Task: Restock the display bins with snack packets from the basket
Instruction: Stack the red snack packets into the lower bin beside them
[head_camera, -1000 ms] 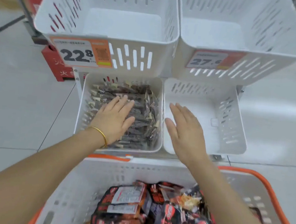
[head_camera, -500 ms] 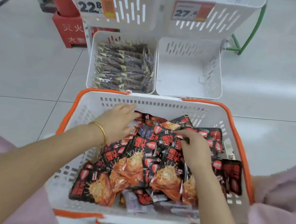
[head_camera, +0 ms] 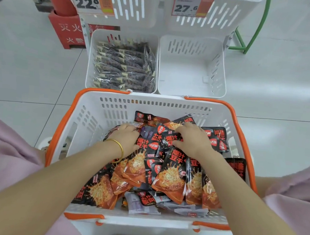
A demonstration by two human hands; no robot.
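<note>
**Snack packets (head_camera: 168,178) now under both grips in the basket**

A second ago the two grips lay flat and open over the lower display bins. Both have since come back and dropped into the basket (head_camera: 101,111), so the tidying is over and a fresh pick-up has begun.

The right grip (head_camera: 192,140) sits on top of the heap. Its fingers are curled over and its thumb is tucked beneath one or two of the red-and-black snack packets, holding them narrow. The left grip (head_camera: 127,137), with a gold bangle (head_camera: 117,148) at the wrist, is just beside it. Its fingers bend down into the pile, but their tips are hidden, so it cannot be told whether they have closed on a packet.

The rest of the packets lie loose below and behind the grips, towards the person. Nothing has been lifted yet.

Beyond the grips, past the basket's far rim, stand the lower bins. The left bin (head_camera: 91,53) carries dark packets (head_camera: 123,66). The right bin (head_camera: 190,79) shows its white floor and is probably where this handful goes.

The likely next move is to lift and carry forward over the rim. The slippery film could let packets slide out of a full handful.
</note>
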